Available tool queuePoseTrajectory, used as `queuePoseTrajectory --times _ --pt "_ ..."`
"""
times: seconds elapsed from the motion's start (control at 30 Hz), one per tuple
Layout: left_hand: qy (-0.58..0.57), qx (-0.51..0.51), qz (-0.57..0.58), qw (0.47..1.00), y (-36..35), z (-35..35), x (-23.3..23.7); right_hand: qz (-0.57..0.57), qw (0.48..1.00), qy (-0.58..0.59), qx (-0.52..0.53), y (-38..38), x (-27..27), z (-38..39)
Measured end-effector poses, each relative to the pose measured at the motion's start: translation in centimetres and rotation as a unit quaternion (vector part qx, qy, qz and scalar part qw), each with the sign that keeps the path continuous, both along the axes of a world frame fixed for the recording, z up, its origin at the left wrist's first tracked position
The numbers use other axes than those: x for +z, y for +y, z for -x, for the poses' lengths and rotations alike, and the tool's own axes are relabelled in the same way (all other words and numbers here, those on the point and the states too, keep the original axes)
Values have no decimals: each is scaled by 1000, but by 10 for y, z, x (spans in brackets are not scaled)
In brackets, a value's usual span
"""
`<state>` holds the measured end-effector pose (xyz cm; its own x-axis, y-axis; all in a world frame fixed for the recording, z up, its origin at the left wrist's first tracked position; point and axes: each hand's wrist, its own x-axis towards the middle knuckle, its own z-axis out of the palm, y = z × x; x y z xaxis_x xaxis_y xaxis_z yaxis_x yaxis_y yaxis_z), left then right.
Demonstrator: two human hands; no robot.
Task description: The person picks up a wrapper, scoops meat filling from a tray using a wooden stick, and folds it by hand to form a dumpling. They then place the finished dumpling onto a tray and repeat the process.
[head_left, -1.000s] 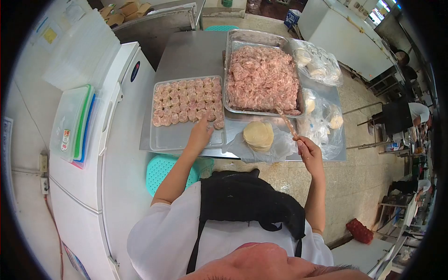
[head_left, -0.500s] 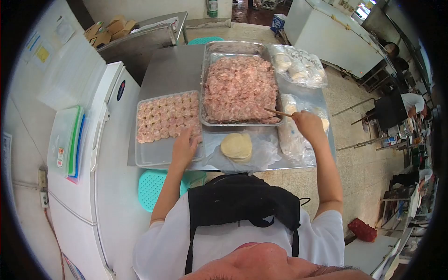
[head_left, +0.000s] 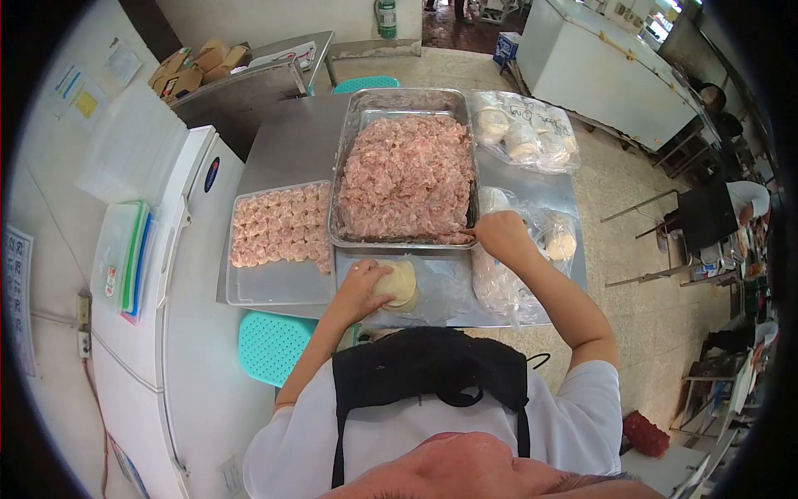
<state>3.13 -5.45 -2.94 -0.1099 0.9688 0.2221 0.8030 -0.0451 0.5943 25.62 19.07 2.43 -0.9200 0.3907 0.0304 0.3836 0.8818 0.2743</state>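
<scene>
My left hand [head_left: 363, 291] rests against the left side of a stack of round, pale dough wrappers [head_left: 401, 289], thumb and fingers apart over its edge. The stack lies on clear plastic. My right hand [head_left: 501, 239] is closed around a thin wooden stick, mostly hidden by the fingers. Its tip is at the lower right corner of a large heap of ground meat [head_left: 407, 179] in a deep metal pan [head_left: 337, 200]. Left of the pan, a translucent tray [head_left: 278, 289] holds rows of small open-topped meat dumplings [head_left: 281, 224].
Bags of round wrappers [head_left: 528, 133] lie right of the pan, with another plastic bag [head_left: 507, 279] by my right hand. A white freezer [head_left: 199, 316] stands close on the left. Turquoise stools [head_left: 274, 345] sit by the metal table [head_left: 287, 129]. Another person is at the far right.
My left hand has moved right from the dumpling tray to the wrapper stack. My right hand has lowered the stick to the pan's near right corner. The view has shifted slightly.
</scene>
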Motion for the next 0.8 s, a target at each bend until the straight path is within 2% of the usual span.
queuePoseTrajectory --times 0.1,0.17,0.37,0.53,0.7,0.77,0.8 --pt "-28 7 20 999 4 4 -6 26 999 36 6 4 -10 -15" --pt "-113 19 75 991 4 8 -8 37 998 49 28 6 -10 -22" --pt "-202 48 64 976 4 8 -1 77 987 127 69 13 -17 -34" --pt "-191 89 61 976 8 -1 14 64 985 138 81 12 -2 -34" --pt "-133 87 30 987 10 -7 2 119 986 91 72 -6 -23 -13" --pt "-264 191 85 942 9 -7 0 142 984 80 70 -13 -29 -2" --pt "-264 193 85 941 8 -3 -5 151 982 90 68 -16 -32 4"
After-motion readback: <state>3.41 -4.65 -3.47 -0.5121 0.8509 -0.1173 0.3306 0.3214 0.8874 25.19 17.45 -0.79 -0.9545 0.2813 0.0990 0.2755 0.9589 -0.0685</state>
